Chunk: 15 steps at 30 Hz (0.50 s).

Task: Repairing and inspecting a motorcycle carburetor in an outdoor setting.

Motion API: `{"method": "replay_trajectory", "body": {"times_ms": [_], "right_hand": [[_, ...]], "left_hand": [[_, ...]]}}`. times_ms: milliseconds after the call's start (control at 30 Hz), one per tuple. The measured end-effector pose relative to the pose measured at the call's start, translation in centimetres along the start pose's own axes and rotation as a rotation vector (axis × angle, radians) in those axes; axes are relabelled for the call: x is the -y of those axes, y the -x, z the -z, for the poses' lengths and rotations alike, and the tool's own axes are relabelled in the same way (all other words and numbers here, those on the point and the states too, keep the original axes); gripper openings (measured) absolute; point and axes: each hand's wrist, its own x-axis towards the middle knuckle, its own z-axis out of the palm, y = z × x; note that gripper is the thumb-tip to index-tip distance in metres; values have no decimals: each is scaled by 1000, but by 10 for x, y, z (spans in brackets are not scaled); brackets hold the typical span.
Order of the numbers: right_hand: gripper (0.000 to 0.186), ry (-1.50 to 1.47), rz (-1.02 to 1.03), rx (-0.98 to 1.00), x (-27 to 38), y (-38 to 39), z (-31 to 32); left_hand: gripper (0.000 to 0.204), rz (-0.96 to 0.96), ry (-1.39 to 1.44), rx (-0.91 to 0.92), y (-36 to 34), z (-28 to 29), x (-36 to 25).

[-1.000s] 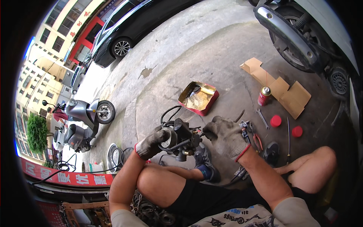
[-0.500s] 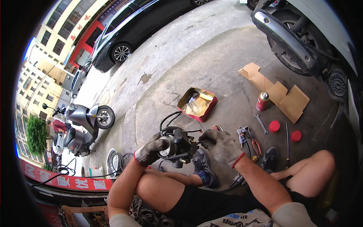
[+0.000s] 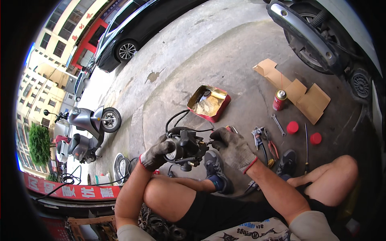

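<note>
A dark metal carburetor (image 3: 189, 144) with black hoses hangs in the air in front of my knees. My left hand (image 3: 157, 154), in a grey work glove, is wrapped round its round silver left end. My right hand (image 3: 235, 148), gloved the same way, is pinched closed beside the carburetor's right side. Its fingertips are close to a small part there, too dark and small to make out. A looped black hose (image 3: 177, 115) rises from the top of the carburetor. Beyond it stands an open red box (image 3: 217, 113) with a gold inside and dark liquid in it.
On the concrete at right lie a wrench (image 3: 278, 125), pliers (image 3: 273, 148), an air gun (image 3: 258, 134), a screwdriver (image 3: 306, 148) and two red caps (image 3: 292, 127). A spray can (image 3: 278, 99) stands by flattened cardboard (image 3: 299, 94). Scooters and a black car (image 3: 132, 36) are farther off.
The view has shifted slightly. My left hand still holds the carburetor, which is tilted a little differently. My right hand stays pinched at its right side, the fingers slightly shifted.
</note>
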Motion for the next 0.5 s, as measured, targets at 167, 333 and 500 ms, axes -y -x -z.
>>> {"method": "replay_trajectory", "body": {"times_ms": [167, 333, 500], "right_hand": [[29, -162, 112, -83, -3, 0, -2], [31, -116, 193, -2, -7, -2, 1], [29, -86, 265, 5, -8, -6, 3]], "left_hand": [[95, 4, 14, 26, 1, -2, -2], [94, 29, 71, -7, 4, -1, -2], [93, 4, 105, -59, 3, -3, -2]]}}
